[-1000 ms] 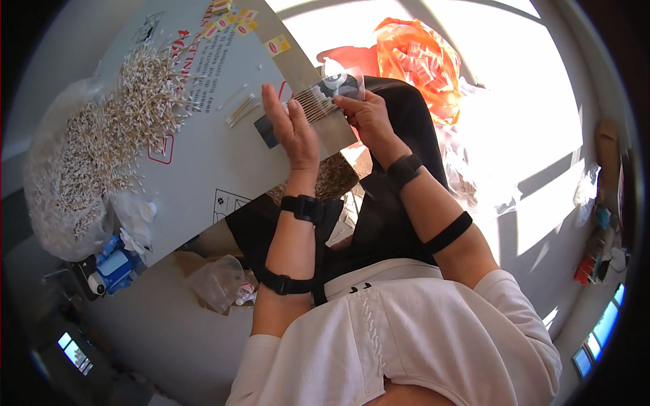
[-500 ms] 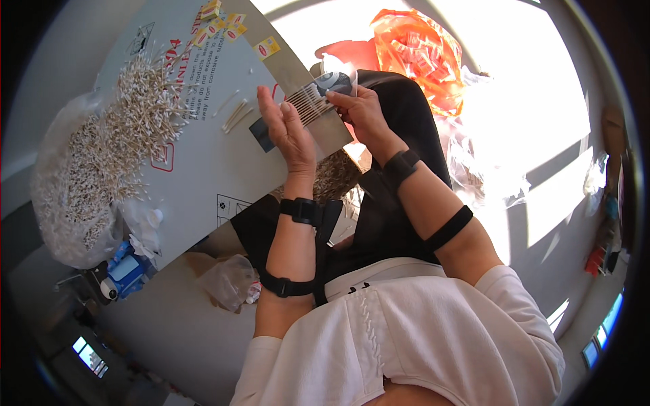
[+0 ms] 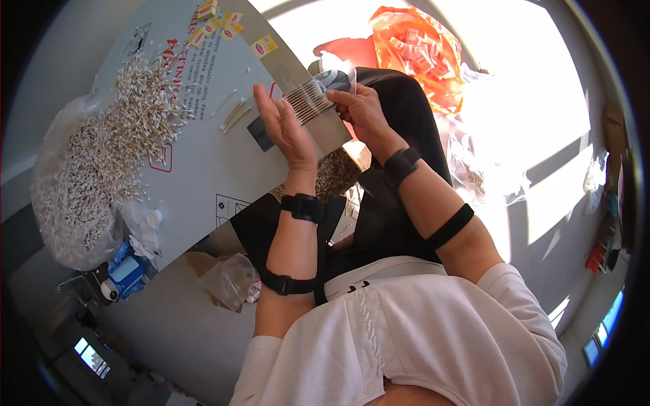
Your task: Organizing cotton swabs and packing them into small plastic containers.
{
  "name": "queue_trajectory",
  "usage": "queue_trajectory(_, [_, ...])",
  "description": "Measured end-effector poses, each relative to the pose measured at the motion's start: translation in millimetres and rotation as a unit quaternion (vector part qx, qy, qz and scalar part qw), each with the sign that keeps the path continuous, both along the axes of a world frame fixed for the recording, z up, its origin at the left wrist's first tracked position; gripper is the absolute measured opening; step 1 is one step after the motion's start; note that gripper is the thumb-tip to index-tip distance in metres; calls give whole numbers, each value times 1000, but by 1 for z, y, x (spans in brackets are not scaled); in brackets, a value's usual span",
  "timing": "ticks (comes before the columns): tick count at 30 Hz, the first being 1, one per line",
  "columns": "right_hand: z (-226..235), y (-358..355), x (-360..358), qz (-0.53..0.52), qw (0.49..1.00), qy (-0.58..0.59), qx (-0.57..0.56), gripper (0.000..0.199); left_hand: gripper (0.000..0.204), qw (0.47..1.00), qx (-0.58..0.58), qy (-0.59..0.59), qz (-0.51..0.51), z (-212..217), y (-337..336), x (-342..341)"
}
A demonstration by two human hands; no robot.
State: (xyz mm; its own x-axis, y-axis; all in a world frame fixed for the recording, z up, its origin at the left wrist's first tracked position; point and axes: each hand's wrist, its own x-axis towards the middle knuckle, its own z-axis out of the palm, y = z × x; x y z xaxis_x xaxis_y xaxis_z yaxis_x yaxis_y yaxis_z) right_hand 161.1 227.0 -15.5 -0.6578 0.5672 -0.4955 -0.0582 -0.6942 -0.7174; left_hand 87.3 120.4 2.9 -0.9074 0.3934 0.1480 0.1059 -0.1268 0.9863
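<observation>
A row of cotton swabs [image 3: 307, 103] lies side by side at the table's right edge, seemingly inside a clear plastic sleeve. My right hand [image 3: 363, 114] pinches the right end of this pack between thumb and fingers. Against the pack's left end stands my left hand [image 3: 291, 132], open, fingers stretched out and held edge-on. A dark flat rectangle [image 3: 260, 134] lies on the table beside the left hand. Several loose cotton swabs [image 3: 235, 115] rest farther left on the tabletop.
A large heap of cotton swabs [image 3: 145, 101] spills from a clear bag [image 3: 51, 196] on the table [image 3: 203, 162]. Small yellow-and-white packets [image 3: 264, 46] lie at the far edge. An orange bag [image 3: 387, 27] of packs stands beyond my knee. Below the table corner sit more swabs [image 3: 336, 172].
My left fingers have tilted slightly to the left. The swab pack and my right hand are nearly where they were.
</observation>
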Motion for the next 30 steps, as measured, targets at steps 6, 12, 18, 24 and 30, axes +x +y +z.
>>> queue_trajectory(6, [6, -3, -2, -10, 1000, 1, 4, 4, 69, 1000, 10, -23, -10, 0, 0, -1])
queue_trajectory(12, [3, -2, 2, -9, 1000, -3, -4, 10, 47, 988, -103, 111, 23, 0, -7, -45])
queue_trajectory(18, [2, 0, -2, -50, 997, -60, -19, 17, 30, 837, -443, 320, 11, 13, 21, -141])
queue_trajectory(24, [-2, 4, -1, -74, 996, -46, -35, 25, 38, 783, -541, 305, -39, 15, 51, -162])
queue_trajectory(30, [2, 4, -6, -83, 995, -46, 16, 18, 23, 778, -530, 331, -61, 8, 48, -146])
